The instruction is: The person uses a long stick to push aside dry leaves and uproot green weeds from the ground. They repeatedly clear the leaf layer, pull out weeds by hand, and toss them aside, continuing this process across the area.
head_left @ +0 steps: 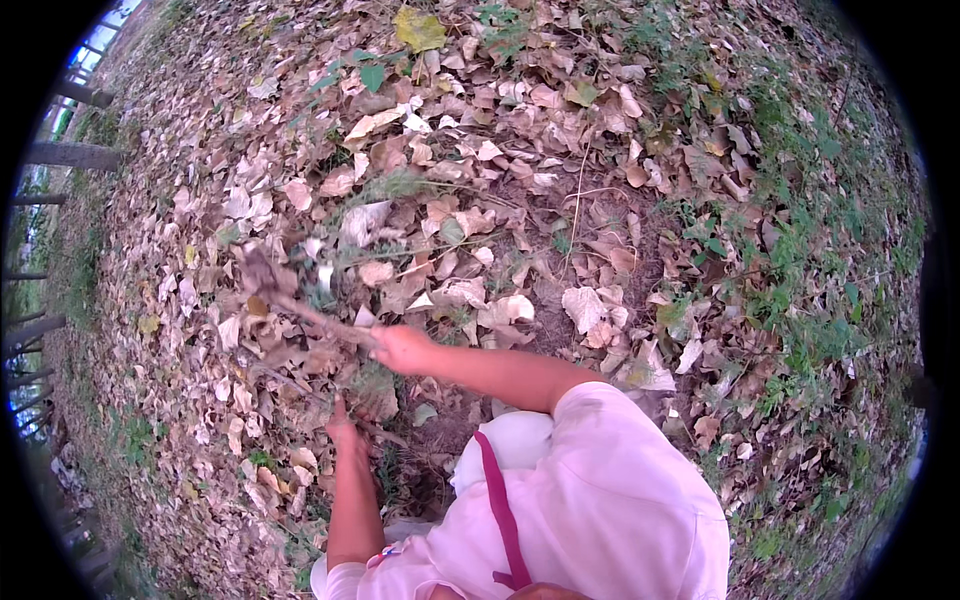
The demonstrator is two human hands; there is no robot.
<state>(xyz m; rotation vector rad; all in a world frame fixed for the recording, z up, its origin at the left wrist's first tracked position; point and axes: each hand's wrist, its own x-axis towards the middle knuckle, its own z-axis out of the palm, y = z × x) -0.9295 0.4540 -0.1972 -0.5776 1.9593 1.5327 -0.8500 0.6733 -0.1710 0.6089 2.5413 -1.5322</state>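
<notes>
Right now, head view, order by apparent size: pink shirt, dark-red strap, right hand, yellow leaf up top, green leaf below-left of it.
1. Pink shirt
2. Dark-red strap
3. Right hand and yellow leaf: look about alike, not ranked
4. Green leaf

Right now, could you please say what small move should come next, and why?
Probably ease the left hand back: the right hand grips a wooden handle whose far end is blurred, suggesting motion, and the left is close by, over dry leaves.
</notes>
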